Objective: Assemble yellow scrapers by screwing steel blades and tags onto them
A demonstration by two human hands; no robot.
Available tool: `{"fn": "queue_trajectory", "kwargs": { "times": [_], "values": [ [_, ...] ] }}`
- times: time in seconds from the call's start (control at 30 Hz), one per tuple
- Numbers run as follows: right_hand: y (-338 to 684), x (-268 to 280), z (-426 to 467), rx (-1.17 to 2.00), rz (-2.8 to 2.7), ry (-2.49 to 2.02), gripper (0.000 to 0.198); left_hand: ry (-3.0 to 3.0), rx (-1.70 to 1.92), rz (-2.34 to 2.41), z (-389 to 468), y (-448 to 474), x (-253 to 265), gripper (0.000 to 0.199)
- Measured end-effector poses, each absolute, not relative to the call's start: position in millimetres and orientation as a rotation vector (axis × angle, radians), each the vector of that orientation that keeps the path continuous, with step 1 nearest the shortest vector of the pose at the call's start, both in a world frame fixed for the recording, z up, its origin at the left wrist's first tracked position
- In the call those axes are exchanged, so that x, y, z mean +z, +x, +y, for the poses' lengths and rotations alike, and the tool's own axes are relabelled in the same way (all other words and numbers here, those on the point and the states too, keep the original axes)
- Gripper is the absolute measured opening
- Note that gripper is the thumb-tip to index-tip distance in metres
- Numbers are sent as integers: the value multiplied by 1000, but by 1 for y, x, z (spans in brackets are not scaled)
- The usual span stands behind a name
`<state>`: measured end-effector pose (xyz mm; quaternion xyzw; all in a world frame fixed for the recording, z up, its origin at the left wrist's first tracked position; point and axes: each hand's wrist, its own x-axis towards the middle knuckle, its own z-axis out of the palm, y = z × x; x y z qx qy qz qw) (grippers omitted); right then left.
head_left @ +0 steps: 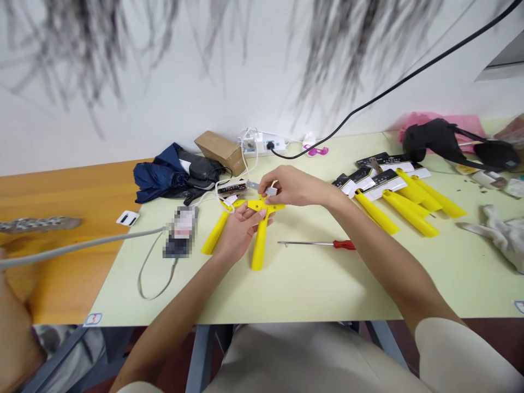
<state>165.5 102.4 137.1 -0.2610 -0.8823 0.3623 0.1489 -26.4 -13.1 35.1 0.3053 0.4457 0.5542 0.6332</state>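
My left hand is closed around the head of a yellow scraper. Its T-shaped head has small screws, and its handle points toward me. Just above, my right hand pinches a small grey metal plate close to the head's upper edge; whether the two touch I cannot tell. Partly behind my left hand lies another yellow handle. A screwdriver with a red handle lies on the table under my right forearm.
To the right lie several yellow scrapers with black-and-white cards. A phone-like blurred object with a cable is at left. Behind are a dark blue bag, a cardboard box and a power strip. A white glove lies far right.
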Motion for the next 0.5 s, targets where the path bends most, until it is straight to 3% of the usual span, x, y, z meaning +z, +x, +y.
{"fn": "queue_trajectory", "kwargs": {
  "times": [0.13,0.33,0.5],
  "values": [
    [160,119,110,1015,-2551,-687,15,570,1200,1017,-15,-31,24,37],
    [160,108,116,1011,-2532,-820,20,568,1167,1018,-15,-32,11,38],
    [163,112,115,1093,-2516,-935,35,548,1170,970,-16,-32,12,32]
  ]
}}
